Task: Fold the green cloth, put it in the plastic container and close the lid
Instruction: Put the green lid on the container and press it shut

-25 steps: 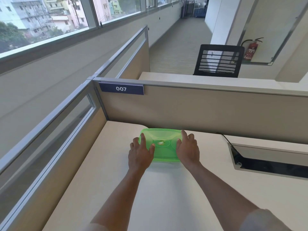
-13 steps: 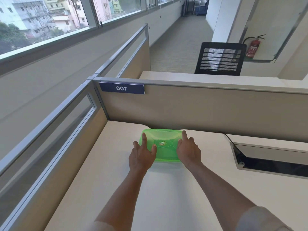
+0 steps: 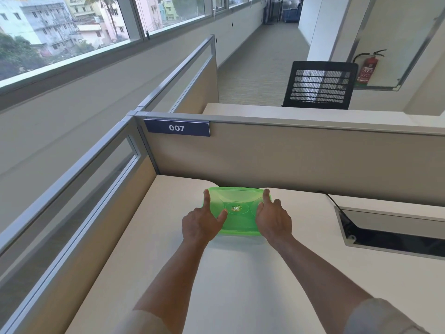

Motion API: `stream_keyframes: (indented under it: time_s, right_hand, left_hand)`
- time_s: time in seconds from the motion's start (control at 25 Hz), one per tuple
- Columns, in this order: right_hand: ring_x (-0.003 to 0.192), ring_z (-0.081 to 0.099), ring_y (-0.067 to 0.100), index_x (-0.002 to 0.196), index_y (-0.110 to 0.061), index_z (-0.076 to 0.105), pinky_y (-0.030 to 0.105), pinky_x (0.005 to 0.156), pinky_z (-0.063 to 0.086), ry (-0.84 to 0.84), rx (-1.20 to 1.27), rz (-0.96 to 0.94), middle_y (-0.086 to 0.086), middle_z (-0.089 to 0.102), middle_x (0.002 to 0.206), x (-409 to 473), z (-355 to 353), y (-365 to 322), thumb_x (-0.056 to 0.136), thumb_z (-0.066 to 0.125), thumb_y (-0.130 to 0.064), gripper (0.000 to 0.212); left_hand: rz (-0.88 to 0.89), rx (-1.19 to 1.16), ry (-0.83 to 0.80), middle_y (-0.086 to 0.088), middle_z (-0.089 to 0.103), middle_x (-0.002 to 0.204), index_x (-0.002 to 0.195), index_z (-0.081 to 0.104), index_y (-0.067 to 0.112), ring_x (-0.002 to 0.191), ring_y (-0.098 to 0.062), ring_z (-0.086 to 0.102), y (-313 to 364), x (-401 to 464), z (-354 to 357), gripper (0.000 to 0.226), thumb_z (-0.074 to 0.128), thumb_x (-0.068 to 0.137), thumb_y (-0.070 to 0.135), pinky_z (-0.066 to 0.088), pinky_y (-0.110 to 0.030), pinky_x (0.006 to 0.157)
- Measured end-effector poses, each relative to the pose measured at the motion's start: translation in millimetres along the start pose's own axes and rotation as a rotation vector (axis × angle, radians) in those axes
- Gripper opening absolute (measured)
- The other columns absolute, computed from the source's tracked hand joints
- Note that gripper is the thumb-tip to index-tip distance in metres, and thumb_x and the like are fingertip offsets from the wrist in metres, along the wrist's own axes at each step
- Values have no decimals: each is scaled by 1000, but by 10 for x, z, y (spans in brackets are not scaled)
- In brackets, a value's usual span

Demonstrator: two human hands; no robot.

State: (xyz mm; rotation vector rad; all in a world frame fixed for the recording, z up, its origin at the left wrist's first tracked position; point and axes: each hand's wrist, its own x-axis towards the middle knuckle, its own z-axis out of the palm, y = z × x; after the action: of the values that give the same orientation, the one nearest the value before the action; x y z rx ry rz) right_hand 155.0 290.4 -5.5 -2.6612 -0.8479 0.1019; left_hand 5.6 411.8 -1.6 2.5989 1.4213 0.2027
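Pressing the lid (image 3: 237, 208) down on the container to seal it.

The box sits on the desk (image 3: 240, 285) just before the partition (image 3: 289, 160), lid on top; the cloth cannot be seen through the green plastic. The left hand (image 3: 199, 224) lies on the lid's left end and the right hand (image 3: 273, 219) on its right end, both flat with fingers spread, gripping nothing. To close it well, I would push evenly along each edge and every corner, then check that no gap shows at the rim.
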Motion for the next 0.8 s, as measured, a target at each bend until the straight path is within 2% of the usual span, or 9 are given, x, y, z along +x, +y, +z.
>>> stream_keyframes:
  time_s: [0.36, 0.64, 0.8]
  right_hand:
    - [83, 63, 38, 151, -18, 22, 35, 63, 37, -19, -24, -12, 17, 56, 104, 53, -4, -6, 100, 30, -28, 52]
    - [86, 63, 40, 149, -21, 26, 38, 63, 37, 43, 10, -11, 16, 57, 107, -2, 28, 35, 98, 35, -38, 55]
    - [85, 64, 40, 149, -20, 27, 38, 63, 37, 51, -4, -14, 17, 58, 107, 13, 54, 48, 98, 36, -40, 55]
  left_hand:
    - [14, 19, 39, -10, 70, 83, 156, 7, 29, 77, -32, 68, -28, 4, 1, 85, 29, 87, 74, 41, -34, 61]
    - [18, -20, 117, -11, 70, 76, 155, 12, 28, 71, -34, 68, -50, -16, 79, 78, 22, 90, 71, 40, -34, 57]
    - [48, 12, 88, -11, 71, 82, 156, 11, 24, 74, -32, 68, -44, -25, 99, 76, 23, 94, 66, 43, -35, 59]
